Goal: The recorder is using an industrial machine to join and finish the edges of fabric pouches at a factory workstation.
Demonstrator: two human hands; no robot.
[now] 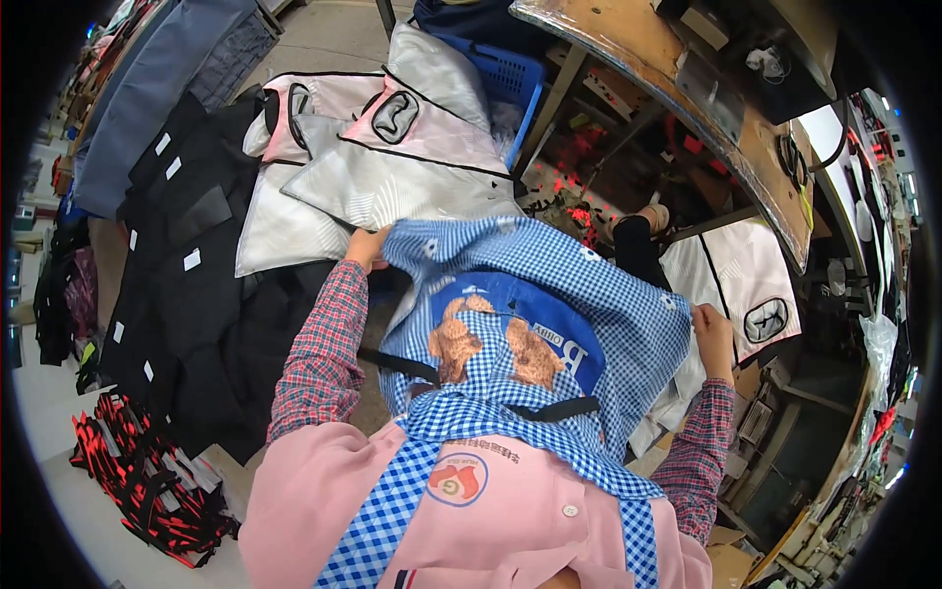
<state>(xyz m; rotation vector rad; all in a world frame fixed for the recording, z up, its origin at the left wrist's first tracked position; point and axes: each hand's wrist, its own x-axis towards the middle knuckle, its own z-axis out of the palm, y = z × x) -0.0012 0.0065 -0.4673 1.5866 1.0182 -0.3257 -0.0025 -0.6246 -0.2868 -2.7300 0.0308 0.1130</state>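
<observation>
A blue-and-white checked apron (pixel 648 368), printed with brown teddy bears on a dark blue patch, is spread out in front of my body. Its straps run over my pink top. My left hand (pixel 366 250) pinches the upper left edge of the apron, beside pale fabric pieces (pixel 339 187) with black trim. On the other side, my right hand (pixel 713 342) has its fingers closed on the apron's right edge. Between the hands the cloth is lifted and stretched, with its far edge sagging in folds. A black strap (pixel 554 408) lies across the apron's lower part.
Black fabric pieces (pixel 186 324) with small white labels lie on the left. Below them is a bundle of red-and-black strips (pixel 147 481). A blue crate (pixel 510 74) stands behind the pale pieces. A wooden worktable (pixel 628 39) edges the right, with a black-clad leg (pixel 636 245) under it.
</observation>
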